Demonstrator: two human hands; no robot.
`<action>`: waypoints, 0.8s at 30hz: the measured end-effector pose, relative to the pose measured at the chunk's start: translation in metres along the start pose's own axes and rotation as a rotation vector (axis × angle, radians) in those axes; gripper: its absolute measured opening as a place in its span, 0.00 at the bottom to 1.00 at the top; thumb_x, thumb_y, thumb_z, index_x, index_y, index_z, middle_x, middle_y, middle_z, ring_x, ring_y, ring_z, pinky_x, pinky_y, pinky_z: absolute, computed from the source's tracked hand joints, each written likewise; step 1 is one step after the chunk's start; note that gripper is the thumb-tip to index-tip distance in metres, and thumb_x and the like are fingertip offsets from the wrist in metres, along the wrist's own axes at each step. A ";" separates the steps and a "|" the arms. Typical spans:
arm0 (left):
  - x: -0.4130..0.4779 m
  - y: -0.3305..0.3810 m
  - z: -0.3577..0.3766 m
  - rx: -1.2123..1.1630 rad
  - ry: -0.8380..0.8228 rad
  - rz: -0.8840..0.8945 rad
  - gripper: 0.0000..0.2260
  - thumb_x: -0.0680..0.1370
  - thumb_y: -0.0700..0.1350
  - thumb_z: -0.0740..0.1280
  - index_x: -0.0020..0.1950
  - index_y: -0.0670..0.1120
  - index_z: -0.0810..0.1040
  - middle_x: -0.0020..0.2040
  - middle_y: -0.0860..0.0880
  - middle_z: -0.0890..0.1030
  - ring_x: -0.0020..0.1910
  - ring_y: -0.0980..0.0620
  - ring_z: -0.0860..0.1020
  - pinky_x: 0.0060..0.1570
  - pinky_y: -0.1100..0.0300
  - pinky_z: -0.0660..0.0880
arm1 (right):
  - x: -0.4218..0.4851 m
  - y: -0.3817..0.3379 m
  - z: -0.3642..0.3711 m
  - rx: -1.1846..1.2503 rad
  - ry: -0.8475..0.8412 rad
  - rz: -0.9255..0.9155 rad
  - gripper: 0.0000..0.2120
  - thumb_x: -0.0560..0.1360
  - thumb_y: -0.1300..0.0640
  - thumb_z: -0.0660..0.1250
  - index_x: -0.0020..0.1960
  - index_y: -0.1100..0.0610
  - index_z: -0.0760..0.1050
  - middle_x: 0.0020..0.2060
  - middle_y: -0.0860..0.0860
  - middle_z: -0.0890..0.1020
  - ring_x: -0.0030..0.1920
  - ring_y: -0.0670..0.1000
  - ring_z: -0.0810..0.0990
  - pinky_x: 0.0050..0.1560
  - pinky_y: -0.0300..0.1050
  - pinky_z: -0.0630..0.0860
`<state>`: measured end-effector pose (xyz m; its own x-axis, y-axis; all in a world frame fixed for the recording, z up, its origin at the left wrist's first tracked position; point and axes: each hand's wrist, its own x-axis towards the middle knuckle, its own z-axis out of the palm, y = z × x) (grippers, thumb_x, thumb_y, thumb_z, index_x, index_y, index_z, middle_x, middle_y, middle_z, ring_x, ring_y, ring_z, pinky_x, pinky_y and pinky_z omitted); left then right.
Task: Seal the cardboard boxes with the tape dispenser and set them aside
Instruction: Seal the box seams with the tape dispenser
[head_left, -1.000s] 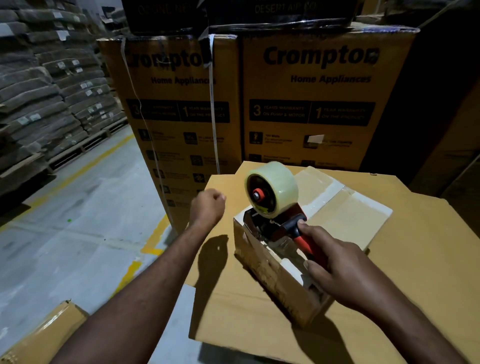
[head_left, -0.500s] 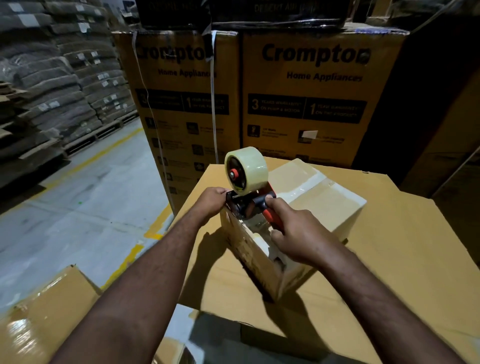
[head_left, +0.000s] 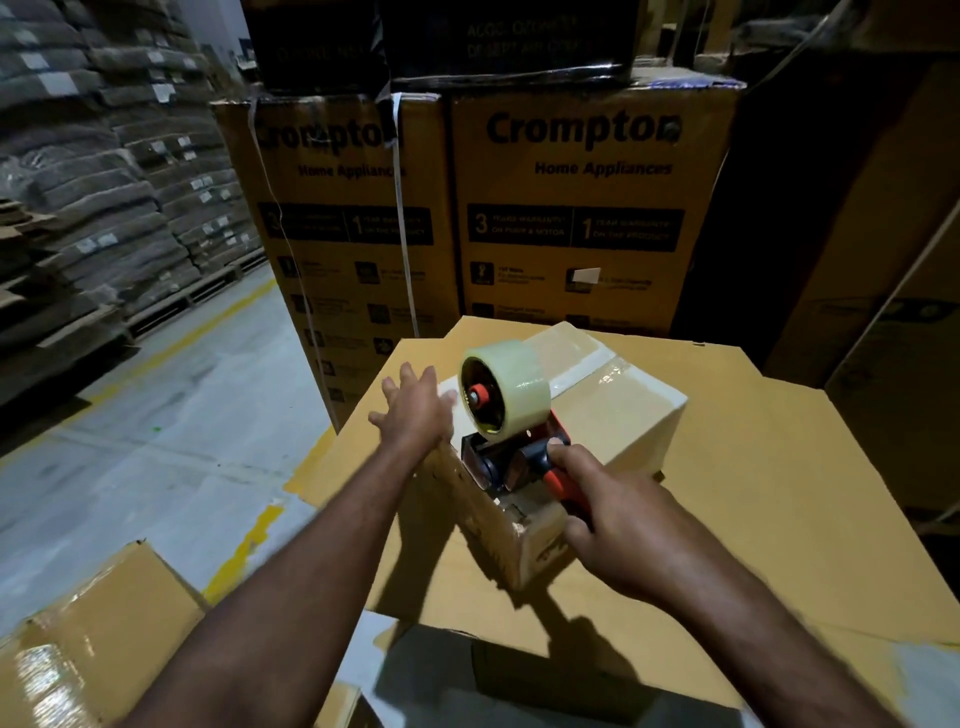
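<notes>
Cardboard box mid-frame is getting taped: the right hand gripping the tape dispenser should be pressing firmly, with the flat left hand bracing.

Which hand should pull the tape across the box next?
The right hand, probably. It grips the red handle of the dispenser, which sits on the near end of the box. The left hand is open, fingers spread, by the box's left edge, so it is better for steadying the box.
</notes>
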<state>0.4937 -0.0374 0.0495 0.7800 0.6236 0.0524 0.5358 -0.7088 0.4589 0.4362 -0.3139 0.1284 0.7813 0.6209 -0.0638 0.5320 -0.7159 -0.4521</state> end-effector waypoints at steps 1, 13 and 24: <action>-0.007 0.000 0.003 -0.001 -0.069 0.061 0.25 0.83 0.47 0.63 0.80 0.53 0.61 0.83 0.46 0.49 0.81 0.36 0.46 0.72 0.25 0.49 | 0.000 0.000 0.000 -0.004 0.000 0.003 0.32 0.81 0.54 0.62 0.77 0.36 0.49 0.38 0.42 0.69 0.37 0.42 0.74 0.30 0.37 0.68; -0.012 -0.005 0.012 0.119 -0.195 0.169 0.29 0.84 0.46 0.61 0.83 0.55 0.54 0.84 0.52 0.44 0.81 0.42 0.36 0.72 0.26 0.38 | -0.010 -0.003 0.000 -0.024 0.027 -0.003 0.32 0.80 0.54 0.61 0.75 0.36 0.48 0.47 0.49 0.77 0.42 0.48 0.77 0.41 0.46 0.80; -0.005 -0.002 0.011 0.167 -0.219 0.122 0.31 0.84 0.56 0.59 0.83 0.56 0.47 0.84 0.53 0.42 0.80 0.41 0.34 0.69 0.25 0.35 | -0.053 -0.004 0.009 -0.047 0.099 -0.008 0.32 0.81 0.56 0.59 0.77 0.38 0.47 0.40 0.47 0.78 0.38 0.45 0.78 0.40 0.46 0.80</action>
<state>0.4921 -0.0428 0.0384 0.8832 0.4576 -0.1029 0.4657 -0.8295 0.3082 0.3892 -0.3411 0.1257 0.8039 0.5941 0.0286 0.5516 -0.7266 -0.4096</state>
